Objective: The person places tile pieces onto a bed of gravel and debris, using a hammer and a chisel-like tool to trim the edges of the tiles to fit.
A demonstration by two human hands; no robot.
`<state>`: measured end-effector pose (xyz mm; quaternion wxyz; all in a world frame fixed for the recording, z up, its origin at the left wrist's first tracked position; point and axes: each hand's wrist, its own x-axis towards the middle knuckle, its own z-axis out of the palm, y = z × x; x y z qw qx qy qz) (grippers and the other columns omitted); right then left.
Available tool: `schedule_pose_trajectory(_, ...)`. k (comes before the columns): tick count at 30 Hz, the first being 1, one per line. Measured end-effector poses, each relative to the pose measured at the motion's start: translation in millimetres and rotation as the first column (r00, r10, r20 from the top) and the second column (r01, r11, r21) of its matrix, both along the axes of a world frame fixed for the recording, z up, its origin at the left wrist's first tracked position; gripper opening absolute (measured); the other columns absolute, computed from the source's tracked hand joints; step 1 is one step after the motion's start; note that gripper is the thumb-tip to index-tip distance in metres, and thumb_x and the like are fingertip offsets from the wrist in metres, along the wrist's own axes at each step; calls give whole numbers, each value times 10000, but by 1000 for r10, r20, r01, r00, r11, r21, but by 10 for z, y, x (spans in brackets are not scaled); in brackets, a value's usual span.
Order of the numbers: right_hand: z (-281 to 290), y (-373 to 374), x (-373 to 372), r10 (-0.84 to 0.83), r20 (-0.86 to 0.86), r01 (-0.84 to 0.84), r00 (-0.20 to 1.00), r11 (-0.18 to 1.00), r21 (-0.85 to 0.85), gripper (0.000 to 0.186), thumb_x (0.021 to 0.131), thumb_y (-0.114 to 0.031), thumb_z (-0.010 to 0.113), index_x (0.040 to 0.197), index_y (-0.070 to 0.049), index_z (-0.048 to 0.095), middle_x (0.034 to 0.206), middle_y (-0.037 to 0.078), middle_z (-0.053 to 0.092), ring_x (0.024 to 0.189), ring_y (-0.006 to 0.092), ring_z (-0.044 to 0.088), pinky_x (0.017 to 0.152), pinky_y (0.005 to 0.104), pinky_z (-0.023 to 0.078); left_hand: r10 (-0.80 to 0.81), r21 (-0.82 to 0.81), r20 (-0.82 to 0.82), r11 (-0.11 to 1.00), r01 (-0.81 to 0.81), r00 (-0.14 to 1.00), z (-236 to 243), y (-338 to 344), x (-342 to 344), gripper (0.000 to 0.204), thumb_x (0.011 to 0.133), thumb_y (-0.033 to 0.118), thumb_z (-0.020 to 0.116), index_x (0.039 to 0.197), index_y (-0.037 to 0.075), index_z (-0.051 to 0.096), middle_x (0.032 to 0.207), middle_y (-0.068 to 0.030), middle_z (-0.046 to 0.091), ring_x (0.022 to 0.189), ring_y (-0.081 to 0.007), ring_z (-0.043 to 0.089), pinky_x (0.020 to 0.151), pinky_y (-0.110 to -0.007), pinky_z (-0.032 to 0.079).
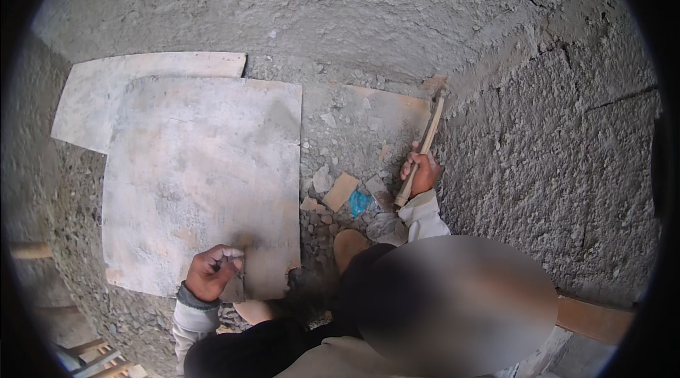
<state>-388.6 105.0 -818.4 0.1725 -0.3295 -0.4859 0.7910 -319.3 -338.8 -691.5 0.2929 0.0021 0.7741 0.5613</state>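
My right hand is wrapped round the wooden handle of a long, narrow tool. It slants up toward the corner at the foot of the right wall, and its far end is too indistinct to name. On the left, my left hand is over the near edge of a large, whitish, dusty board that lies flat on the ground. Its fingers are curled in toward the thumb; whatever they may hold cannot be made out. A second pale board lies partly under the first.
Rough grey walls rise at the back and right. Rubble, a brown flat piece and a crumpled blue scrap lie right of the large board. A dusty sheet lies near the corner. A blurred patch covers the lower middle.
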Motion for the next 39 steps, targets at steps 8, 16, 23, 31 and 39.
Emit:
schedule_pose_trajectory(8,-325,-134,-308,-191,-68,200,979,855,478,311,826,-158,617,1034,-43,416,727,40,525,534,120,542,410,237,431,49,-49,27,998,-48,998,30,39,-2,156,834,70,587,939,-43,608,675,-2,576,631,-53,486,595,-208,393)
schedule_pose_trajectory(16,-526,-85,-1488,-426,-54,389,903,758,523,400,895,-246,508,1100,51,336,806,200,529,688,305,576,538,391,447,28,-61,38,998,-26,999,-8,15,-10,154,842,68,580,939,-51,599,714,-16,592,669,-60,504,615,-204,405)
schedule_pose_trajectory(23,-344,-181,-2004,-428,58,368,902,831,418,372,875,-138,487,1061,83,252,935,377,516,851,464,575,758,470,467,83,-21,101,997,-81,991,-51,-53,11,142,841,59,581,927,-52,599,722,-16,593,671,-61,509,620,-198,404)
schedule_pose_trajectory(31,-287,-59,-1504,-406,333,-26,851,600,800,428,826,-160,552,1068,45,265,903,355,566,851,475,579,777,489,472,-6,-2,19,1000,6,1000,-187,-6,-61,131,833,51,593,931,-34,610,692,-4,571,629,-57,474,585,-201,384)
schedule_pose_trajectory(39,-235,160,-826,-305,276,-83,911,520,850,383,811,-220,552,1021,65,405,917,344,572,875,477,563,805,486,436,-30,-23,27,999,31,999,-49,0,-32,125,857,80,580,929,-19,603,741,9,569,677,-44,474,631,-198,390)
